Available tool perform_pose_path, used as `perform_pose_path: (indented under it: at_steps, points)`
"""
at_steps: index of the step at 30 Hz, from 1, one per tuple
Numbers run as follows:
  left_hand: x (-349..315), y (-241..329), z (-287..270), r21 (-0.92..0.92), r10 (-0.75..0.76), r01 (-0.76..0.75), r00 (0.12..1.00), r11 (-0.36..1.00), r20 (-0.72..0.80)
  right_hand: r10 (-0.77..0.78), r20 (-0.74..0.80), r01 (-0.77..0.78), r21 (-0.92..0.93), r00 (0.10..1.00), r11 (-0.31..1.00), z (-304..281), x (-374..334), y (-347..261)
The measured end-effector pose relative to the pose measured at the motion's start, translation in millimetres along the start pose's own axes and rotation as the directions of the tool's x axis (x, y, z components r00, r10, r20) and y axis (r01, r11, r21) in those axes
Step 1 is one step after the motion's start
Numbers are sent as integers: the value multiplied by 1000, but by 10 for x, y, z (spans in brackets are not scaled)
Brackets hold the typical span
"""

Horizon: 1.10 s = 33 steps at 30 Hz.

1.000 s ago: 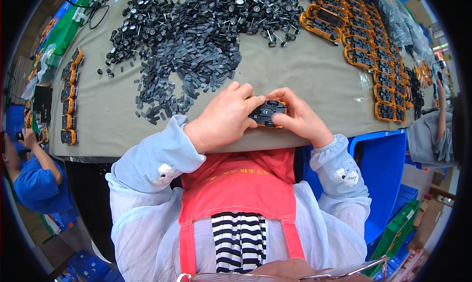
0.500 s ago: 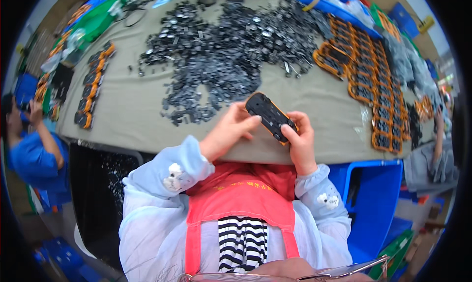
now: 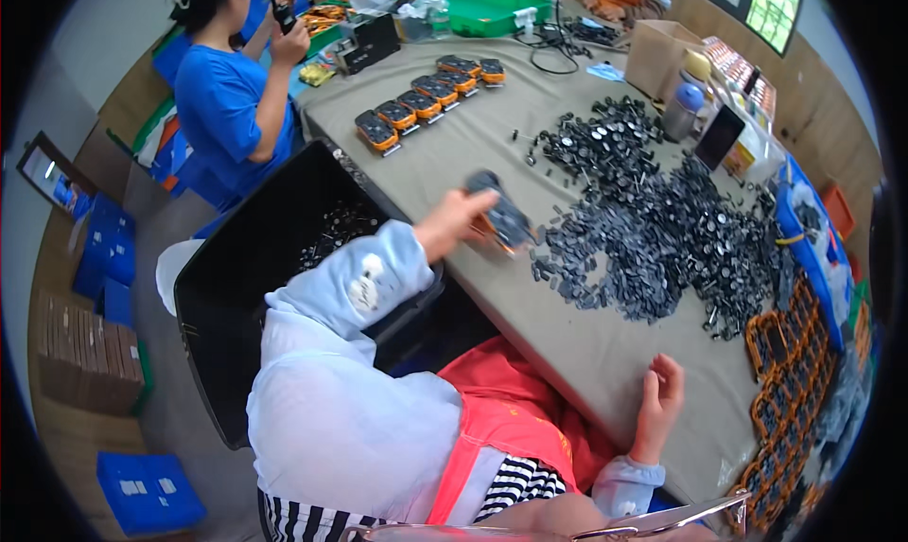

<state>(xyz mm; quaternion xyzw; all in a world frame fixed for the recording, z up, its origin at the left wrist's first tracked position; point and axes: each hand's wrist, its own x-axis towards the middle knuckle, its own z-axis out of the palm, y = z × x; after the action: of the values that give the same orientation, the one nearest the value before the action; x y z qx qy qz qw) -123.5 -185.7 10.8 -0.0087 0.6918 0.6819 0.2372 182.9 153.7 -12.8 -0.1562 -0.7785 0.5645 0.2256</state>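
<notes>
My left hand (image 3: 452, 224) is closed round one end of a black-and-orange oblong plastic part (image 3: 503, 213), holding it over the left side of the table (image 3: 605, 353). Motion blurs the part somewhat. Beyond it, a slanting row of similar black-and-orange parts (image 3: 416, 105) lies on the cloth. My right hand (image 3: 659, 410) is by the near edge, its fingers loosely bent and apart, with nothing in it. Between and beyond my hands spreads a big heap of small black pieces (image 3: 653, 230), some of them shiny.
A large black bin (image 3: 246, 287) stands against the table's left edge. Many orange-framed parts (image 3: 794, 381) are lined up at the right, beside a blue tray (image 3: 813, 249). Bottles (image 3: 683, 107) and a carton (image 3: 657, 60) stand at the back. A person in blue (image 3: 222, 97) stands at the left.
My view has swung to the left. The part was between both hands; now my left hand alone has carried it leftward, and my right hand has let go.
</notes>
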Motion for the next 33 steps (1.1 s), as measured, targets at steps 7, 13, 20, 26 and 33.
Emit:
perform_pose_path:
  at_steps: [7,13,20,26,33]
  points:
    - [386,64,-1916,-103,-126,96,930,990,-347,-32,6,33,-127,999,991,90,39,94]
    - [691,-52,-2696,-98,-38,-31,774,995,-633,-28,4,28,-172,1000,985,130,33,54]
    - [1106,107,-2966,25,-21,53,711,998,-703,-24,-4,23,-210,1000,977,154,41,32]
    - [1418,254,-3063,38,-40,104,657,994,-753,-20,-35,11,-260,999,966,188,49,18]
    - [1827,313,-3325,53,-36,119,636,991,-771,-9,-53,-7,-297,999,955,235,58,-24]
